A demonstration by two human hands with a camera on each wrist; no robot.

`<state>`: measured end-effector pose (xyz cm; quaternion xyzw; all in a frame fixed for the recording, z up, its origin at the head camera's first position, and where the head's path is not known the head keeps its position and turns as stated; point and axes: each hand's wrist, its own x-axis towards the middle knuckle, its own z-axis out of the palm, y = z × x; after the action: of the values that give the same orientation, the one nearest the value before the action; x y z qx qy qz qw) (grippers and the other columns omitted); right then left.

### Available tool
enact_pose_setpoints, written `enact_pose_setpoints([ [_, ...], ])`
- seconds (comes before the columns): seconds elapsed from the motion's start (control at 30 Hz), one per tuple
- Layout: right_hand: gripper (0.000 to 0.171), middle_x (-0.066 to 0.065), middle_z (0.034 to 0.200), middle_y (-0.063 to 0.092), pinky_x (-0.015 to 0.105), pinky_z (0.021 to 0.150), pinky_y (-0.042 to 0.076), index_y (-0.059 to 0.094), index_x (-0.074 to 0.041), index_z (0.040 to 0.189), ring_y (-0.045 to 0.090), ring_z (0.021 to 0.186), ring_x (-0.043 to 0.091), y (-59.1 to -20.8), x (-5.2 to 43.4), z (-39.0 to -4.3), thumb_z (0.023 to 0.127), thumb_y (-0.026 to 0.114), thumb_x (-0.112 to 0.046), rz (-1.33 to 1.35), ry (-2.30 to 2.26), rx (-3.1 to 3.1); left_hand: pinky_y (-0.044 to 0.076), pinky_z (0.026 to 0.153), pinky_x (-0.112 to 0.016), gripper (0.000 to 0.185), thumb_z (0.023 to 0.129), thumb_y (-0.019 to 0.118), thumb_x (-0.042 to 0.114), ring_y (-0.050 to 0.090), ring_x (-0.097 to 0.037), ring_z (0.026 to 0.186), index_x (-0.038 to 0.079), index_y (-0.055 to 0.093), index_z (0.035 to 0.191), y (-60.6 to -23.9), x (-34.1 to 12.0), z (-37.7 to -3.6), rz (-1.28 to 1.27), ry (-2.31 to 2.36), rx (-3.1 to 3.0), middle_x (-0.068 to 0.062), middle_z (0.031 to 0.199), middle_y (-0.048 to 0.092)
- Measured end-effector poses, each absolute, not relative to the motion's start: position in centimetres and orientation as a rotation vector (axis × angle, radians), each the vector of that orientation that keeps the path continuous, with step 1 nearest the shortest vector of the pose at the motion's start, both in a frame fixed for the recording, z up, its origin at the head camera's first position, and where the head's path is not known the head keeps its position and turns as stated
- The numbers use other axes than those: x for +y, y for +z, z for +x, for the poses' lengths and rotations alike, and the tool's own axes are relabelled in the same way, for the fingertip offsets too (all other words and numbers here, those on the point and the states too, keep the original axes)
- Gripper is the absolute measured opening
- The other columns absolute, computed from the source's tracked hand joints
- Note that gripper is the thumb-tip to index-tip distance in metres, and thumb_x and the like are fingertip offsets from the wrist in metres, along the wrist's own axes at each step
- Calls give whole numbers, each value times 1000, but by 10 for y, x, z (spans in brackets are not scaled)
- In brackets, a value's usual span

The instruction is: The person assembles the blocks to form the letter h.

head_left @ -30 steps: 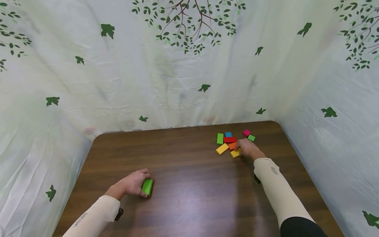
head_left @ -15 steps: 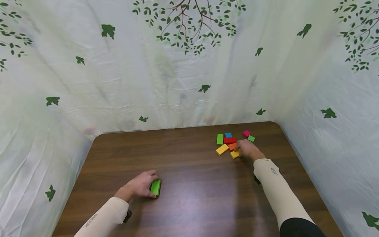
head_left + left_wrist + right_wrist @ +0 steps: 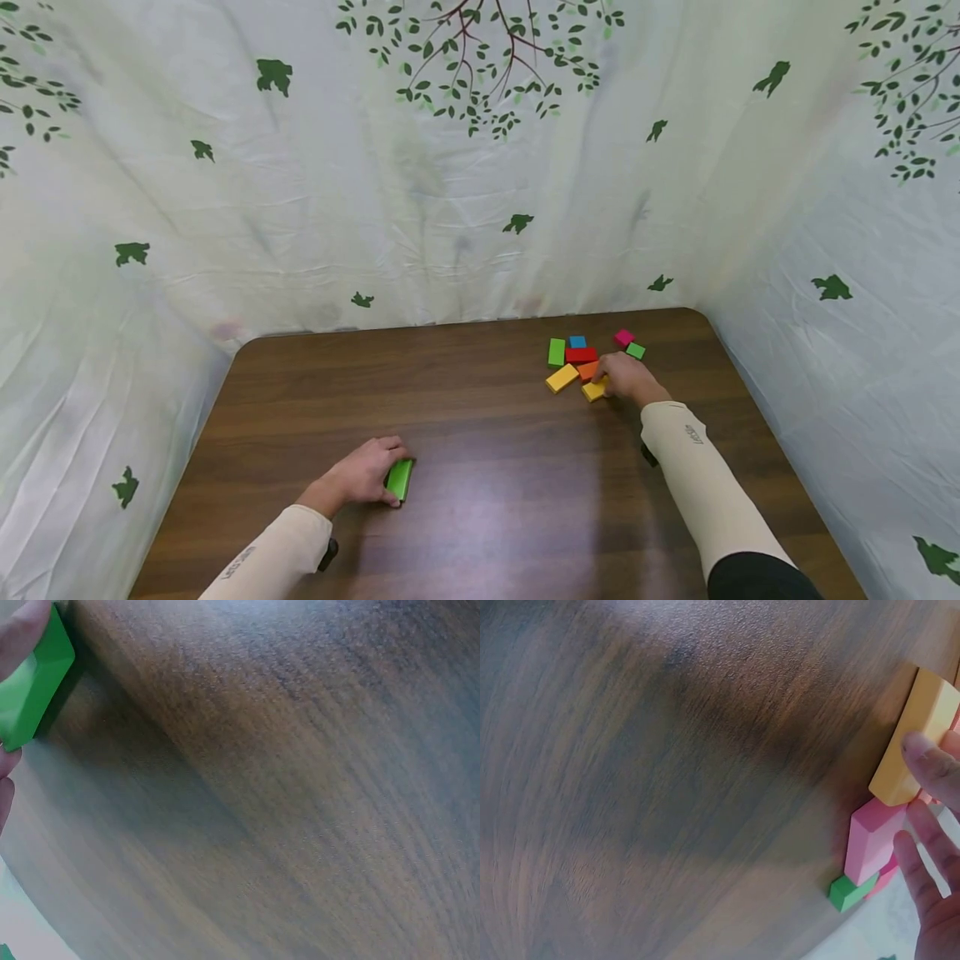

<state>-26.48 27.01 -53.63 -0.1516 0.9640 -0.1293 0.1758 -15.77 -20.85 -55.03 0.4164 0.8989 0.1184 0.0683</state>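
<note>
My left hand point(image 3: 363, 472) holds a green block point(image 3: 400, 481) on the wooden table, thumb at its near end and fingers at its far end. The left wrist view catches only part of this green block point(image 3: 34, 694) at its edge. At the far right, my right hand point(image 3: 630, 377) is on a yellow block point(image 3: 593, 390). Close up, the thumb lies against this yellow block point(image 3: 911, 742) with a fingertip on its far side; two other fingers reach past a pink block point(image 3: 874, 836). The right palm hides some blocks in the head view.
Around the right hand lie another yellow block point(image 3: 562, 378), an orange block point(image 3: 587, 371), a red block point(image 3: 581, 355), a blue block point(image 3: 577, 342), a green block point(image 3: 556, 352), a small green block point(image 3: 635, 350) and a magenta block point(image 3: 624, 337). White curtains point(image 3: 450, 250) border the table point(image 3: 480, 408).
My left hand has slid the green block to the right over the table, slowing in the last half second. The right hand stays where it was, at the yellow block.
</note>
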Motion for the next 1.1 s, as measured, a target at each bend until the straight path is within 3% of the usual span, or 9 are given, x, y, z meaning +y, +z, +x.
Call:
enact_pose_setpoints([
  [0.43, 25, 15, 114, 65, 48, 94, 47, 75, -4, 100, 58, 104, 32, -536, 271, -266, 77, 74, 5, -417, -350, 2721, 46, 69, -30, 59, 60, 89, 38, 49, -9, 73, 4, 69, 105, -544, -208, -156, 1273, 312, 2708, 1, 89, 53],
  [0.8, 24, 15, 112, 65, 48, 95, 46, 75, -3, 99, 57, 105, 33, -533, 269, -263, 77, 74, 6, -418, -357, 2720, 47, 79, -34, 57, 62, 89, 35, 53, -18, 86, 2, 70, 104, -546, -209, -153, 1232, 298, 2717, 0, 93, 52],
  [1.1, 24, 16, 113, 65, 48, 95, 46, 75, -4, 100, 57, 106, 33, -533, 267, -264, 77, 74, 5, -420, -351, 2721, 47, 78, -35, 58, 63, 88, 37, 53, -18, 85, 2, 69, 106, -548, -211, -152, 1235, 305, 2729, -1, 95, 52],
])
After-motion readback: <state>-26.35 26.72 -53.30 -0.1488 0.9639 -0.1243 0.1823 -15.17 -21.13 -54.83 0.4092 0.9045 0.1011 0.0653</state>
